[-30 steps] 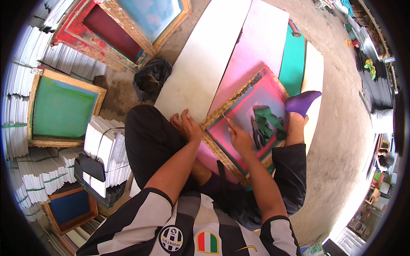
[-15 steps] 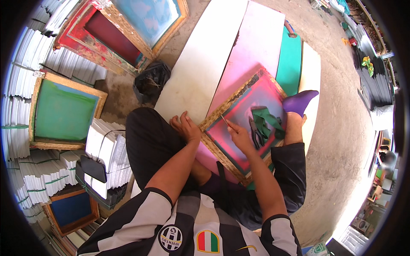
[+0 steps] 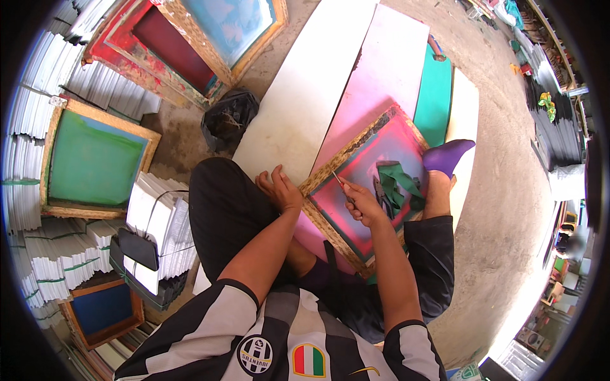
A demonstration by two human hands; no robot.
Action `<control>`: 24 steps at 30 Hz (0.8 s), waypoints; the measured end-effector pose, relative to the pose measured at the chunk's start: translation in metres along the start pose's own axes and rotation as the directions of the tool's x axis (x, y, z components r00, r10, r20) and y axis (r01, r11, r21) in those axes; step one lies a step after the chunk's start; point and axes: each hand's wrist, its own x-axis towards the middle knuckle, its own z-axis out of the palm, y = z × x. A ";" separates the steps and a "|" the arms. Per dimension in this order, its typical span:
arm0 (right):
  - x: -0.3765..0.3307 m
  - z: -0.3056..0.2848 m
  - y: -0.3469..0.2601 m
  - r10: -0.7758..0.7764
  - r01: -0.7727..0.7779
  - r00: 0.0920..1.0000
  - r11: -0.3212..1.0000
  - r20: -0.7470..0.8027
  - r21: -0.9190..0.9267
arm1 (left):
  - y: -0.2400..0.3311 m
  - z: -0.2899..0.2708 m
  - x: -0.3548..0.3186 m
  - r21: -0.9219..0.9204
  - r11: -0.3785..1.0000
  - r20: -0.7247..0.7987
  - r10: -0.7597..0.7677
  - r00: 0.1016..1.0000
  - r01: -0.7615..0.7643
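Observation:
A silk-screen frame (image 3: 337, 239) with worn wooden sides and pink-stained mesh lies tilted across the boards before me. My right hand (image 3: 362, 204) is closed around a slim tool with a thin metal shaft (image 3: 337, 178); its kind is unclear. The tip points to the inner edge of the frame's upper-left side. My left hand (image 3: 281, 188) is by the frame's left corner, fingers spread over the white board (image 3: 298, 82), holding nothing. On the mesh lies a crumpled green cloth (image 3: 395, 181). Beside it a dark tool, perhaps pliers, is partly hidden behind my right hand.
Pink (image 3: 387, 57) and green (image 3: 433, 95) boards run beside the white one. My foot in a purple sock (image 3: 448, 157) rests by the frame's right corner. A black plastic bag (image 3: 230, 120), more screen frames (image 3: 95, 165) and stacked white sheets (image 3: 162, 222) stand at left.
My right hand has turned slightly and its grip on the slim tool has shifted, showing more of the fingers. The left hand stays by the frame's corner. The view has shifted a little.

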 end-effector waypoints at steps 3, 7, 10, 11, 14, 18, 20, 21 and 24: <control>0.013 -0.007 0.026 -0.362 0.307 0.927 0.880 -0.094 -0.362 | 0.008 0.003 -0.001 -0.025 1.000 0.021 -0.003 1.000 0.004; -0.016 0.026 0.029 -0.641 0.220 0.741 0.512 -0.200 -0.830 | 0.007 -0.002 0.000 -0.018 1.000 0.020 -0.022 1.000 0.023; -0.024 0.035 0.030 -0.549 0.073 0.795 0.510 -0.259 -0.857 | 0.003 0.001 -0.001 0.004 1.000 -0.004 0.014 1.000 -0.014; -0.024 0.036 0.031 -0.557 0.077 0.790 0.506 -0.257 -0.859 | 0.003 0.002 0.000 0.014 1.000 -0.012 0.017 1.000 -0.017; -0.026 0.041 0.031 -0.571 0.069 0.780 0.485 -0.256 -0.872 | 0.004 0.003 0.000 0.035 0.999 -0.026 0.019 0.999 -0.018; -0.032 0.049 0.022 -0.536 -0.010 0.802 0.428 -0.263 -0.904 | 0.007 0.002 0.000 0.009 1.000 -0.014 0.001 1.000 -0.001; -0.037 0.056 0.013 -0.484 -0.071 0.831 0.395 -0.273 -0.916 | 0.007 0.001 0.000 0.000 1.000 -0.005 -0.009 1.000 0.009; -0.043 0.063 0.003 -0.446 -0.111 0.849 0.377 -0.285 -0.919 | 0.005 0.001 0.000 0.003 1.000 0.003 -0.014 1.000 0.014; -0.046 0.077 -0.009 -0.372 -0.186 0.878 0.316 -0.302 -0.930 | 0.006 -0.001 -0.001 0.003 0.999 0.028 -0.040 0.999 0.040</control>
